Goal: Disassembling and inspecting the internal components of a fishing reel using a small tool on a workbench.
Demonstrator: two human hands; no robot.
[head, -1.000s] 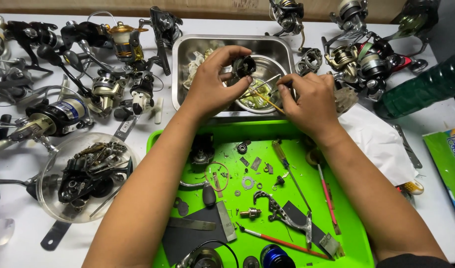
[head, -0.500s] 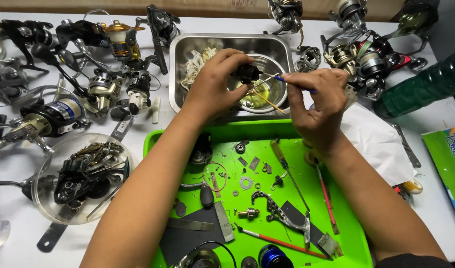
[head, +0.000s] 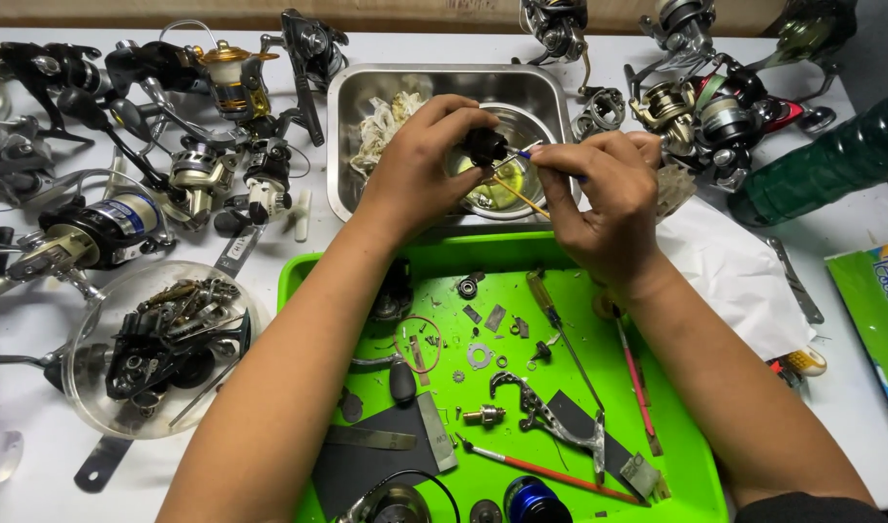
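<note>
Holding a small black reel part [head: 485,147] pinched in the fingertips, the left hand [head: 420,160] keeps it just above the steel bowl [head: 531,121] that sits inside the steel tray [head: 352,97]. The right hand [head: 599,199] is clenched around a thin blue-handled brush [head: 521,157], its tip touching the part; a yellow stick, possibly a second brush, leans in the bowl's yellowish liquid.

Below the wrists lies a green tray [head: 676,455] scattered with washers, screws, a screwdriver [head: 551,315] and a red brush [head: 541,468]. Spinning reels [head: 95,237] crowd the white table to the left and behind, and a clear dish [head: 81,387] holds dark reel pieces.

The risk I see is the grip: the part looks slick, and a hard push from the brush could pop it out of the fingers into the liquid. A splash or a nudged forearm might also scatter the tiny washers on the green tray.
</note>
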